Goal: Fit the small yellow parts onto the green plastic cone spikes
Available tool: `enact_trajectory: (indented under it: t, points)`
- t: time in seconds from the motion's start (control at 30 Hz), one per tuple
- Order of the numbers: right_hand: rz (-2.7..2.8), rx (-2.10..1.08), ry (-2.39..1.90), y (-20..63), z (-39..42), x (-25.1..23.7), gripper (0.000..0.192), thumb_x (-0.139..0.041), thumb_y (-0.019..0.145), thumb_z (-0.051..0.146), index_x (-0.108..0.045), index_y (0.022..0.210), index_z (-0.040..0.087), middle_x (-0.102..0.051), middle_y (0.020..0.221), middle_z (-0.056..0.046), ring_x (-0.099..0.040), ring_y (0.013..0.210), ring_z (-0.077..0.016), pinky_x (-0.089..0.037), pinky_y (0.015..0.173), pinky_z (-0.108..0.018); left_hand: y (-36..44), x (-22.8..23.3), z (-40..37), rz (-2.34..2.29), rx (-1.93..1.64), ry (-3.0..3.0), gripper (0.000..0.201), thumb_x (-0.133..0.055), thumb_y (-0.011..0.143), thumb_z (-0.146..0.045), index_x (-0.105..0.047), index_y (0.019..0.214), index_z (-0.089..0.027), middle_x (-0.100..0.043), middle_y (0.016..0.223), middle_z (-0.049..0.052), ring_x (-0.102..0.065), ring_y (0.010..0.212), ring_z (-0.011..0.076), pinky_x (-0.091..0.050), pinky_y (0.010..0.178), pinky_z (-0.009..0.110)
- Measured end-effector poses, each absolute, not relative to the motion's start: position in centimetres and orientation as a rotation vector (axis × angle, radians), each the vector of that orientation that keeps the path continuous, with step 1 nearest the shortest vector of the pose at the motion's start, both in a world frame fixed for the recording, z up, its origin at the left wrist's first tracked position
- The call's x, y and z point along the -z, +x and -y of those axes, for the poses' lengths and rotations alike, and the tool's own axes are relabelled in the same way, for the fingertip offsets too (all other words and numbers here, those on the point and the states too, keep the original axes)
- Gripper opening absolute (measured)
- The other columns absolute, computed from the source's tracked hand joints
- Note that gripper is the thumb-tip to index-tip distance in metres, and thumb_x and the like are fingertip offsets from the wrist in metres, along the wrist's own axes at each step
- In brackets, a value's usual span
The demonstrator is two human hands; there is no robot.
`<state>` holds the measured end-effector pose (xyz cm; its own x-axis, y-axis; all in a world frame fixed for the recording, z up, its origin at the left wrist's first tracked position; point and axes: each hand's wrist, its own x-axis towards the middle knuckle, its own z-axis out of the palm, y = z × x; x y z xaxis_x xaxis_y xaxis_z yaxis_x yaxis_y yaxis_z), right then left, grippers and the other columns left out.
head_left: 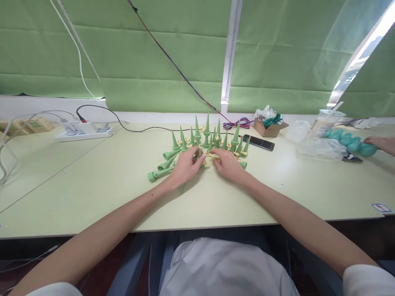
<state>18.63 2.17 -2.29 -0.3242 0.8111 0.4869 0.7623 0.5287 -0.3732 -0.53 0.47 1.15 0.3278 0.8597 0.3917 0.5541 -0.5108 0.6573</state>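
Observation:
Several green plastic watering spikes (207, 125) with small yellow valves stand point-up in a cluster on the table. My left hand (187, 165) is at the cluster's front, its thumb and fingers closed around a green watering spike (200, 154) that is mostly hidden. Just to the right, my right hand (228, 164) has its fingertips pinched at a small yellow valve (212, 156), close to the left fingertips. A few green spikes (157, 174) lie on their sides by my left wrist, their round ends facing left.
Behind the cluster on the right lie a phone (258, 142) and a small cardboard box (269, 130). Further right are a plastic drink cup (324, 123), a clear bag (322, 149), teal rounded objects (348, 141) and another person's hand (380, 143). A power strip (84, 133) sits left.

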Motion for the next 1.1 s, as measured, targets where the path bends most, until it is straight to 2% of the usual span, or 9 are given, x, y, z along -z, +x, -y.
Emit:
enact_trajectory:
  t: [0.07,0.2,0.37,0.8,1.1]
  points:
    - [2.186,-0.097,-1.277,18.53,-2.05,2.27,0.037,-0.047,0.092,0.015,-0.058,0.128,0.015,-0.065,0.127,-0.013,-0.060,0.116,-0.0263,-0.045,0.100,-0.040,-0.46,-1.18,-0.44,-1.259,-1.070,2.177,0.024,-0.049,0.094,-0.044,-0.052,0.092,-0.021,-0.063,0.084,0.001,-0.054,0.052,0.0123,-0.042,0.053,0.027]
    - [2.274,-0.104,-1.292,18.33,-1.86,2.05,0.041,-0.045,0.093,0.014,-0.053,0.134,0.012,-0.062,0.131,-0.016,-0.059,0.120,-0.0273,-0.044,0.102,-0.041,-0.42,-1.07,-0.41,-1.249,-1.160,2.139,0.026,-0.052,0.093,-0.043,-0.052,0.108,-0.022,-0.063,0.106,0.004,-0.052,0.051,0.0085,-0.044,0.054,0.027]
    - [2.304,-0.102,-1.296,18.37,-1.87,1.96,0.040,-0.042,0.095,0.013,-0.053,0.133,0.012,-0.062,0.131,-0.016,-0.060,0.117,-0.0274,-0.045,0.100,-0.042,-0.50,-0.60,-0.59,-1.214,-1.251,2.152,0.029,-0.054,0.093,-0.041,-0.051,0.116,-0.023,-0.059,0.117,0.006,-0.049,0.050,0.0059,-0.045,0.054,0.026]
    - [2.318,-0.108,-1.310,18.33,-1.99,1.92,0.038,-0.041,0.096,0.014,-0.054,0.132,0.012,-0.064,0.128,-0.015,-0.063,0.111,-0.0276,-0.047,0.094,-0.040,-0.48,-0.22,-0.76,-1.201,-1.220,2.193,0.029,-0.055,0.094,-0.038,-0.049,0.118,-0.023,-0.057,0.121,0.007,-0.049,0.050,0.0048,-0.046,0.053,0.027]
    - [2.286,-0.146,-1.273,18.25,-1.95,2.01,0.033,-0.048,0.092,0.012,-0.059,0.122,0.014,-0.066,0.121,-0.014,-0.062,0.111,-0.0262,-0.047,0.091,-0.037,-0.30,-0.50,-0.42,-1.196,-1.300,2.150,0.030,-0.056,0.093,-0.036,-0.047,0.119,-0.024,-0.054,0.123,0.008,-0.048,0.051,0.0046,-0.047,0.051,0.026]
